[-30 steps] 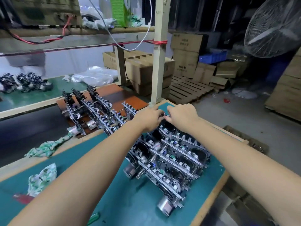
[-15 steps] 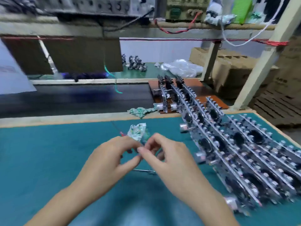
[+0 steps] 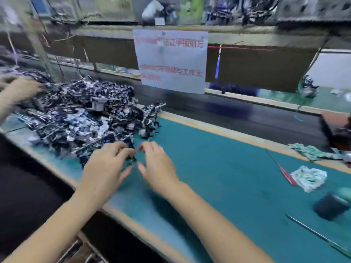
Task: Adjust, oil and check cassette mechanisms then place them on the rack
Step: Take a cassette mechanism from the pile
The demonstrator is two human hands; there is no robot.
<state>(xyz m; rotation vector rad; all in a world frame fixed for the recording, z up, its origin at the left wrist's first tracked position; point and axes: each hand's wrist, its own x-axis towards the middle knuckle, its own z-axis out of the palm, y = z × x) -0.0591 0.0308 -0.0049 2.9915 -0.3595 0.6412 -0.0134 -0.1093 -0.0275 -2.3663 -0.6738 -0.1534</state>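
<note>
Heaped on the left of the green surface point(image 3: 218, 168): a tangled pile of cassette mechanisms point(image 3: 81, 116), black plastic and bright metal, blurred. At its near edge, left hand point(image 3: 106, 168) and right hand point(image 3: 157, 166), fingers loosely curved and spread, empty as far as visible. To the right, a red-handled tool point(image 3: 284, 173) beside a crumpled rag point(image 3: 309, 178).

Mechanism pile point(image 3: 81, 118) blocks mat's left; green mat point(image 3: 218, 168) open twd rag point(image 3: 308, 178).
</note>
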